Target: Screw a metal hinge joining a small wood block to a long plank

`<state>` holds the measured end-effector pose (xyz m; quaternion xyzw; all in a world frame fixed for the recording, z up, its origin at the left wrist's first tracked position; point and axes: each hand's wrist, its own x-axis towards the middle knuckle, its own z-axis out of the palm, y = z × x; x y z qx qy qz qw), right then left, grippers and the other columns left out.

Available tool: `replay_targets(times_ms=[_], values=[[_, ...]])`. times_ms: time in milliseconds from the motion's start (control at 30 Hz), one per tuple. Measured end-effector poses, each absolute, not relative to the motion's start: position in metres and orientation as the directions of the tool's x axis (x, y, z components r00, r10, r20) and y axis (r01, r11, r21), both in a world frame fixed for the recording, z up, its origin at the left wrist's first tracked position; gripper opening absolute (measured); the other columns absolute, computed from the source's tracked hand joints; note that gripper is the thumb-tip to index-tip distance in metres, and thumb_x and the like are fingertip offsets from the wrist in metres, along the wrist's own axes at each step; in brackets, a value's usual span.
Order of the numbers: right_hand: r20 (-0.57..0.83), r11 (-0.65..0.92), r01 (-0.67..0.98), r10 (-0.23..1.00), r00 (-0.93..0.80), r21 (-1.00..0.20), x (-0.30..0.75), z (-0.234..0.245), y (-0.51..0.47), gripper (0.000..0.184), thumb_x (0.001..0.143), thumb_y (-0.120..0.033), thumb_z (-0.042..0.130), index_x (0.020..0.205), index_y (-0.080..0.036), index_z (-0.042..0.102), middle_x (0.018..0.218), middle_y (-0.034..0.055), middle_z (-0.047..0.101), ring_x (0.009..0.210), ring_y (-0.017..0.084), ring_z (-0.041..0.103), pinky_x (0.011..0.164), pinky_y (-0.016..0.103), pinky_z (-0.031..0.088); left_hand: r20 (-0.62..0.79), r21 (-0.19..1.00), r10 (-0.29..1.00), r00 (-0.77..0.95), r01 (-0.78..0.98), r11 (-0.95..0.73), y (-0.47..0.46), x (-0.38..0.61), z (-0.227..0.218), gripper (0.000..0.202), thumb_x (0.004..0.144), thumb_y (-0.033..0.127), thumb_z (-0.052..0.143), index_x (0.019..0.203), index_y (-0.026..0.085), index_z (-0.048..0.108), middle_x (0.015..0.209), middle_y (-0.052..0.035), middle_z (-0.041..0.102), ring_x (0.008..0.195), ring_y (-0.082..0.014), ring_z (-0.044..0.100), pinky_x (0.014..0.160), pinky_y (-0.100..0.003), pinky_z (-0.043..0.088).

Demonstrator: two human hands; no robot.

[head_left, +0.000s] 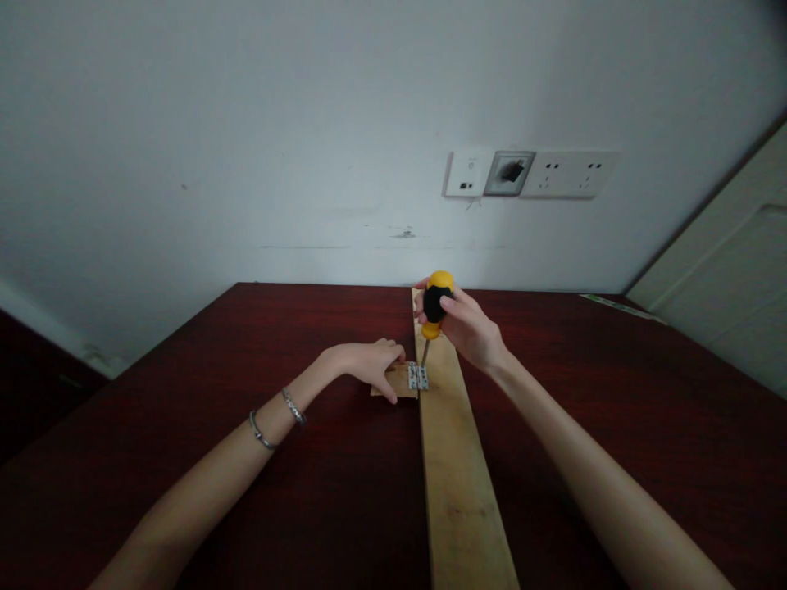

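A long pale wooden plank (458, 467) lies on the dark red table, running away from me. A small wooden block (401, 382) sits against its left edge, joined to it by a small silver hinge (418, 376). My right hand (467, 328) is closed around the yellow and black handle of a screwdriver (434, 305), which stands nearly upright with its tip on the hinge. My left hand (369, 366) rests on the small block, fingers curled and pressed down on it. Two bracelets circle my left wrist.
The dark red table (295, 459) stands against a white wall. A row of wall sockets (529, 173) is mounted above the table's far edge. A pale door or cabinet panel (731, 279) stands at the right.
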<state>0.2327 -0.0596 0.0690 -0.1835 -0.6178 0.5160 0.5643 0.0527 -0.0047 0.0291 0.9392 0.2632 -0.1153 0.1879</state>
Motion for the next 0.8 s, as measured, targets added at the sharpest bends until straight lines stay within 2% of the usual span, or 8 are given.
replay_targets(times_ms=[200,333,467,567,700,800], values=[[0.526,0.49,-0.194,0.813,-0.25,-0.85,0.2346,0.0698,-0.058,0.022,0.08,-0.037,0.06,0.092,-0.02,0.053,0.086,0.0027,0.06,0.073,0.013,0.056,0.068,0.029,0.047,-0.318,0.269,0.457,0.83,0.542,-0.796,-0.0054,0.0531,0.0296,0.067,0.06,0.059,0.067,0.107,0.016,0.045,0.107,-0.009,0.048,0.098,-0.0247,0.044,0.077,-0.029,0.039],[0.536,0.521,-0.129,0.825,-0.18,-0.844,0.2346,0.0729,-0.0605,0.029,0.074,-0.034,0.069,0.086,-0.022,0.045,0.087,0.0021,0.063,0.077,0.014,0.062,0.072,0.032,0.05,-0.318,0.284,0.455,0.832,0.542,-0.791,-0.005,0.0528,0.0296,0.068,0.059,0.06,0.067,0.107,0.016,0.046,0.106,-0.0085,0.048,0.098,-0.0246,0.044,0.076,-0.029,0.039],[0.532,0.526,-0.079,0.837,-0.128,-0.847,0.2289,0.0735,-0.0621,0.034,0.072,-0.036,0.07,0.083,-0.023,0.04,0.08,-0.0012,0.061,0.064,0.011,0.057,0.058,0.026,0.048,-0.315,0.294,0.457,0.832,0.544,-0.786,-0.005,0.0526,0.0296,0.068,0.059,0.059,0.068,0.106,0.016,0.046,0.107,-0.0089,0.049,0.099,-0.0253,0.044,0.078,-0.029,0.039],[0.526,0.527,-0.027,0.845,-0.097,-0.85,0.2258,0.0715,-0.062,0.03,0.073,-0.037,0.068,0.086,-0.023,0.045,0.075,-0.0029,0.055,0.062,0.009,0.052,0.057,0.024,0.044,-0.315,0.299,0.453,0.834,0.54,-0.787,-0.0051,0.0528,0.0296,0.067,0.059,0.059,0.067,0.106,0.015,0.046,0.107,-0.0093,0.049,0.1,-0.0258,0.043,0.079,-0.03,0.038],[0.488,0.461,-0.165,0.841,-0.234,-0.872,0.2292,0.0708,-0.0611,0.034,0.08,-0.037,0.06,0.108,-0.022,0.05,0.082,-0.0002,0.051,0.069,0.011,0.05,0.063,0.026,0.043,-0.312,0.294,0.452,0.836,0.537,-0.791,-0.0041,0.0529,0.0283,0.071,0.059,0.06,0.067,0.109,0.015,0.045,0.107,-0.0096,0.049,0.099,-0.0255,0.043,0.079,-0.03,0.038],[0.448,0.37,-0.267,0.818,-0.36,-0.89,0.2353,0.0734,-0.0603,0.035,0.08,-0.035,0.057,0.111,-0.021,0.05,0.085,0.0013,0.051,0.072,0.012,0.05,0.065,0.028,0.044,-0.306,0.293,0.448,0.84,0.531,-0.795,-0.0026,0.0524,0.0265,0.07,0.059,0.06,0.067,0.108,0.015,0.046,0.106,-0.0094,0.049,0.098,-0.0251,0.044,0.078,-0.03,0.038]])
